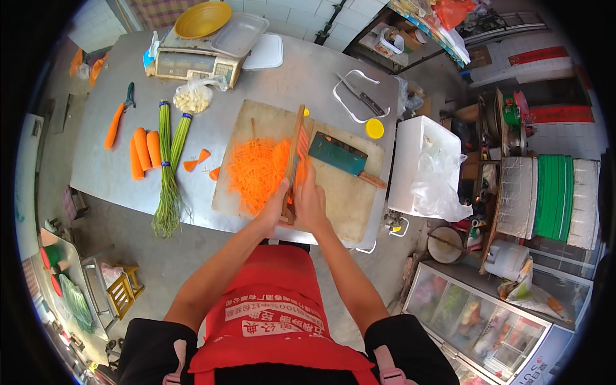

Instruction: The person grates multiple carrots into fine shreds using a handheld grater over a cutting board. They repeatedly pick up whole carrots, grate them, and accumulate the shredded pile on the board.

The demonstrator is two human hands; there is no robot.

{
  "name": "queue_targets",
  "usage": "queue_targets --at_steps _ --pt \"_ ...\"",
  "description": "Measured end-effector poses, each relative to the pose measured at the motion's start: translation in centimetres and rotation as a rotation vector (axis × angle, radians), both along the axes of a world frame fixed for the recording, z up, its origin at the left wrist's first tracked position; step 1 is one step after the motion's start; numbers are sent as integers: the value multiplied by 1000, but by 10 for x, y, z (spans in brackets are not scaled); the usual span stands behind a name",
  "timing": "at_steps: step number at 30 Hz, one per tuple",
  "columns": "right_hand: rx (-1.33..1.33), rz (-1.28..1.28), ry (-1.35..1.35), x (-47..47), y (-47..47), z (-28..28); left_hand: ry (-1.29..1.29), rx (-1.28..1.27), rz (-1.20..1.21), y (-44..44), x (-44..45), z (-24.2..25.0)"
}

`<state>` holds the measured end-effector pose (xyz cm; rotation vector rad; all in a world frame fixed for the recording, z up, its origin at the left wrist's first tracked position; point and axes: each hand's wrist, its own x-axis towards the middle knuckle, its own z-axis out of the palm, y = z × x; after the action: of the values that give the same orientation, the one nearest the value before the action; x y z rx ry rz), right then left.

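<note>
My left hand (276,202) grips the lower end of a wooden-framed grater (294,144), which stands tilted on its edge on a pale cutting board (346,211). In my right hand (310,199) is a piece of carrot (301,169), pressed to the grater's right face; my fingers hide part of it. A heap of shredded carrot (257,168) lies on the board to the left of the grater. To the right rests a cleaver (339,154) with a wooden handle, its blade flat on the board.
Left on the steel table (202,202) lie peeled carrots (140,151), bundled green stalks (166,159), carrot pieces (195,162) and a peeler (129,96). Behind are bagged garlic cloves (192,100) and a scale (192,62). A knife (365,98) lies back right; a white foam box (409,163) stands beyond the edge.
</note>
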<state>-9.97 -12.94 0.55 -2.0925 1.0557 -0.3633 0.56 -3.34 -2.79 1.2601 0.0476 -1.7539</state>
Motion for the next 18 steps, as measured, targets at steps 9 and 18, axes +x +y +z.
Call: queue_targets --at_steps 9,18 --pt "838 -473 -423 6 -105 -37 6 14 -2 11 -21 27" --pt "304 -310 -243 -59 -5 6 19 -32 26 -2 -25 21"
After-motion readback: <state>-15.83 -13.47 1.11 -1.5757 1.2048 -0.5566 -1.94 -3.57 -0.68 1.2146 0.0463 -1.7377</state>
